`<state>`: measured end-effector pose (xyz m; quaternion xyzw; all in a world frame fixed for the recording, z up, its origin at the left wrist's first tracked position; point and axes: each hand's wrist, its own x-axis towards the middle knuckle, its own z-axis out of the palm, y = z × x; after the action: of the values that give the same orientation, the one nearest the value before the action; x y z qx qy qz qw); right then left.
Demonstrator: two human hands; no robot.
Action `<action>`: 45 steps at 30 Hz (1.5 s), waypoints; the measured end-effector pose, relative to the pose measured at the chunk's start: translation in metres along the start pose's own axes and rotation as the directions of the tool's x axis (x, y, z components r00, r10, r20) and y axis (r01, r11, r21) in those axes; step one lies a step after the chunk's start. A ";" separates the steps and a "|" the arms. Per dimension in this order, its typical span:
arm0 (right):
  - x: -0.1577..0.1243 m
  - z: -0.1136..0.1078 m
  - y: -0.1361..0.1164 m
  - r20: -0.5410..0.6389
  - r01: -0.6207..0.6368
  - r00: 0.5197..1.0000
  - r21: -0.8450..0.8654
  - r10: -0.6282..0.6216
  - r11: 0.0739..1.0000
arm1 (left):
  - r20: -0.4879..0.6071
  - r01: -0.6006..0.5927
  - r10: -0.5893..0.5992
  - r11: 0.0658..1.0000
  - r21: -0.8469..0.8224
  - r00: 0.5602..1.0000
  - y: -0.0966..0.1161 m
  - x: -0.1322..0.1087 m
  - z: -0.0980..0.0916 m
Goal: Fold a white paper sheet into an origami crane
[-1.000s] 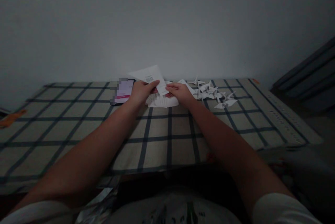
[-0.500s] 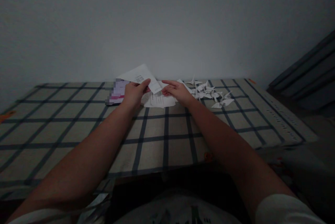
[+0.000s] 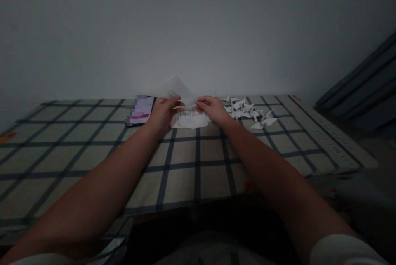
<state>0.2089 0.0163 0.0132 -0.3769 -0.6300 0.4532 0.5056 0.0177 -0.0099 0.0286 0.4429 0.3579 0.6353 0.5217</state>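
Observation:
A sheet of white paper (image 3: 181, 84), blurred and tilted up, stands between my hands above the table. My right hand (image 3: 214, 109) pinches its right-hand corner between thumb and fingers. At the paper's left side is my left hand (image 3: 163, 113), thumb and fingers apart with a gap between them; whether the fingertips touch the sheet I cannot make out. Under both hands lie printed white papers (image 3: 190, 120) flat on the cloth. Just to the right of my right hand is a pile of folded white paper cranes (image 3: 244, 108).
A phone or tablet (image 3: 140, 110) with a lit, partly pixelated screen lies left of my left hand. The checked tablecloth (image 3: 182, 157) covers the table, which meets a plain wall (image 3: 198, 29). Dark striped fabric (image 3: 371, 87) hangs at the right.
My right hand has closed on the paper's corner, its pointing finger now curled in. My left fingers have loosened from the sheet, which has shifted slightly right and turned.

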 end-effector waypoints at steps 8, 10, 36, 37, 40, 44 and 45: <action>0.000 -0.010 -0.002 -0.025 0.327 0.940 -0.226 -0.342 0.917 | 0.221 0.524 -0.487 0.838 -0.152 0.845 0.021 0.003 -0.008; -0.004 -0.012 -0.008 0.046 0.434 0.895 -0.321 -0.444 0.842 | 0.298 0.610 -0.563 0.787 -0.092 0.771 0.028 -0.001 -0.007; -0.005 0.004 -0.014 -0.035 -0.047 0.998 0.033 0.048 0.998 | 0.199 -0.117 0.006 0.828 0.549 0.980 -0.004 -0.009 -0.009; -0.005 0.003 -0.013 -0.025 -0.045 0.999 0.036 0.046 0.998 | 0.195 -0.134 0.027 0.817 0.561 0.980 -0.004 -0.010 -0.008; -0.005 0.002 -0.013 -0.013 -0.023 1.000 0.023 0.024 0.999 | 0.206 -0.168 0.057 0.799 0.577 0.977 -0.003 -0.011 -0.007; -0.004 0.001 -0.014 -0.055 0.004 0.999 0.001 -0.004 1.000 | 0.217 -0.152 0.030 0.805 0.573 0.976 -0.004 -0.012 -0.006; -0.004 0.001 -0.013 -0.065 0.003 0.998 0.012 -0.002 1.000 | 0.218 -0.150 0.024 0.797 0.585 0.976 -0.005 -0.012 -0.006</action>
<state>0.2082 0.0084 0.0245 -0.3876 -0.6110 0.4438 0.5287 0.0147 -0.0204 0.0202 0.6620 0.4647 0.4658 0.3588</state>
